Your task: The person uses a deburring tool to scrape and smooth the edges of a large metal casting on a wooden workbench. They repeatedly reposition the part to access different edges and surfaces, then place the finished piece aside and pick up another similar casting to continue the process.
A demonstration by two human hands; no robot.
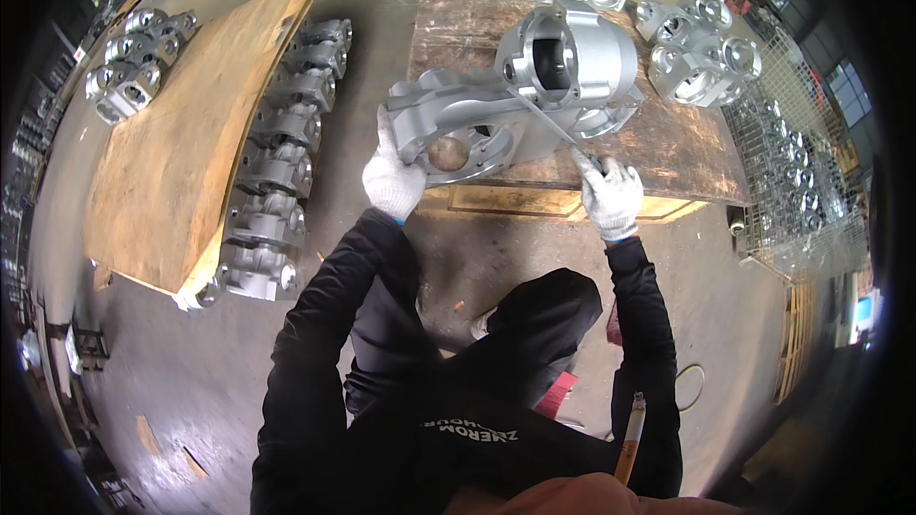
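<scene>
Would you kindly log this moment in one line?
left hand: touching casting | right hand: holding thin rod | casting: on table

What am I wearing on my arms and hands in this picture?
Your left hand and right hand wear whitish gloves that look knitted. A small strip of blue shows at the left wrist. Your sleeves are long, black and creased, reaching close to the gloves. I see no cables or printed markings on them.
</scene>
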